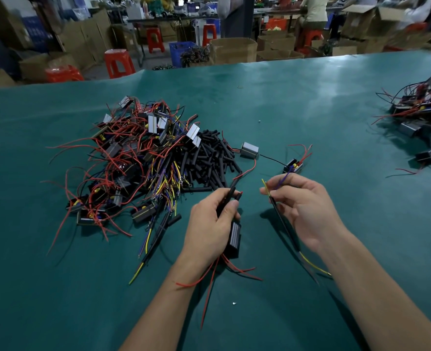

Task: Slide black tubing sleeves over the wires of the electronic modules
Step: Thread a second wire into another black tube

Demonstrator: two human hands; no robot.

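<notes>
Sleeves of black tubing (209,158) lie heaped on the green table (310,102), pressed against the right side of a big tangle of small modules (133,158) with red, yellow, blue and black wires. A few longer sleeved wires (156,239) trail out from the near edge of that tangle toward the person, yellow ends showing. To the right of these, the left hand (209,231) is curled around a dark ribbed module (233,239), which hangs from the palm with red wires (209,279) spilling down past the wrist; its thumb and fingers also pinch a black sleeve (231,195) that sticks up from the fist, a red wire looping from it back toward the heap. Beyond the hands, a single silver module (249,149) rests on the cloth just right of the tubing heap, and a black wire runs from it to another small module (293,166) with red leads. The right hand (303,211) pinches thin yellow and blue wires (266,184) between thumb and forefinger, the other fingers loosely bent, while a long sleeved strand (285,229) slants down under the palm and ends in bare yellow wire near the forearm. The two hands are near each other, not touching. At the far right edge sits a second pile of modules (422,122).
</notes>
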